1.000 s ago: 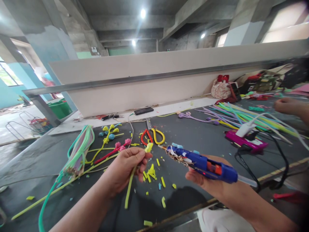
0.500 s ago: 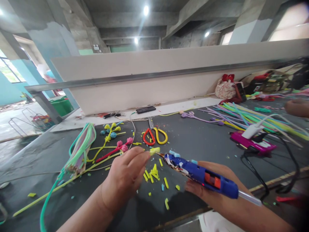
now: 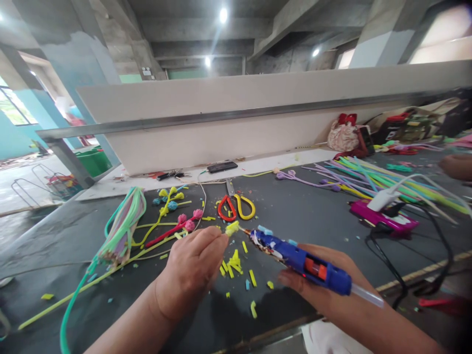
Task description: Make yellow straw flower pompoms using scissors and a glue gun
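Observation:
Pinched in the fingertips of my left hand (image 3: 195, 265) is a small yellow fuzzy stem piece (image 3: 232, 228). My right hand (image 3: 313, 275) is wrapped round a blue hot glue gun (image 3: 300, 258), with a clear glue stick (image 3: 367, 295) jutting from its back. The gun's nozzle points left and sits close beside the yellow piece; whether they touch I cannot tell. Short yellow cuttings (image 3: 234, 263) lie on the dark table below. Beyond my hands rest scissors (image 3: 236, 206) with one red and one yellow handle.
At the left lies a bundle of pastel fuzzy stems (image 3: 125, 226), near a yellow budded stem (image 3: 162, 212) and a pink one (image 3: 190, 221). A purple power strip (image 3: 381, 216) with black cables is at the right. Another person's hand (image 3: 457, 167) shows at the far right edge.
The glue gun and my right hand have shifted slightly left, and the gun's back end has risen a little. The yellow piece has tilted and moved slightly left in my left fingers.

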`<state>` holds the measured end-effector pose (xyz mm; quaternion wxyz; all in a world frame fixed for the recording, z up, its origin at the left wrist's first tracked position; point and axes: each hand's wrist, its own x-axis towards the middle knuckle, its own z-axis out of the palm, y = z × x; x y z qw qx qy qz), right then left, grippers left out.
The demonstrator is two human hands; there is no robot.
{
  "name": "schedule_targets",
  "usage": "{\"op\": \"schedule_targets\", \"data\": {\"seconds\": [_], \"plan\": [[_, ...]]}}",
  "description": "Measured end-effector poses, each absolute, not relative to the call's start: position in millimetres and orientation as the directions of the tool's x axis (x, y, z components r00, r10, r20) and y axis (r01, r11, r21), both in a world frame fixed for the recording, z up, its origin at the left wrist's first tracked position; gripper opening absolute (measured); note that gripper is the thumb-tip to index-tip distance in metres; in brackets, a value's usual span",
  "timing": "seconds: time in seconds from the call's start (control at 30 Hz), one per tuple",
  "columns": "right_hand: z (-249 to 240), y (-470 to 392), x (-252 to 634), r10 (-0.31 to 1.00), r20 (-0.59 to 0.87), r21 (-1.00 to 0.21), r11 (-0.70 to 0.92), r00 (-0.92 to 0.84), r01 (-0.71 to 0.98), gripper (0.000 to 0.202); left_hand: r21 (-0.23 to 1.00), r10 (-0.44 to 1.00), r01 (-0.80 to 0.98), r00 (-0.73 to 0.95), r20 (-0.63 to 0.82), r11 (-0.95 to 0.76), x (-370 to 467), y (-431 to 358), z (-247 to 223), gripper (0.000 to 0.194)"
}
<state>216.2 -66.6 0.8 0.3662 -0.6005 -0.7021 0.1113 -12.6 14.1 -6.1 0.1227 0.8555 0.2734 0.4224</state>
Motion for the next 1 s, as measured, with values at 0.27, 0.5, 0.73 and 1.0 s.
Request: {"op": "schedule_targets", "data": {"seconds": [0.27, 0.5, 0.73, 1.0], "plan": [[-0.2, -65.9, 210.9, 0.928, 0.372, -0.597, 0.253, -0.017, 0.762, 0.026, 0.211, 0.44, 0.423, 0.567, 0.696, -0.881, -12.3, 14.9, -9.9, 0.03], [-6.3, -61.9, 218.5, 0.949, 0.313, -0.708, 0.209, 0.036, 0.674, 0.029, 0.061, 0.347, 0.441, 0.608, 0.714, -0.896, -12.6, 15.4, -6.6, 0.031], [-3.5, -59.2, 214.7, 0.971, 0.223, -0.773, 0.125, 0.083, 0.623, 0.031, -0.127, 0.202, 0.459, 0.6, 0.774, -0.88, -9.4, 17.8, -7.0, 0.015], [-1.4, -60.5, 211.3, 0.959, 0.227, -0.827, 0.1, 0.167, 0.553, 0.021, -0.184, 0.179, 0.473, 0.623, 0.761, -0.862, -9.5, 19.4, -8.9, 0.013]]}}
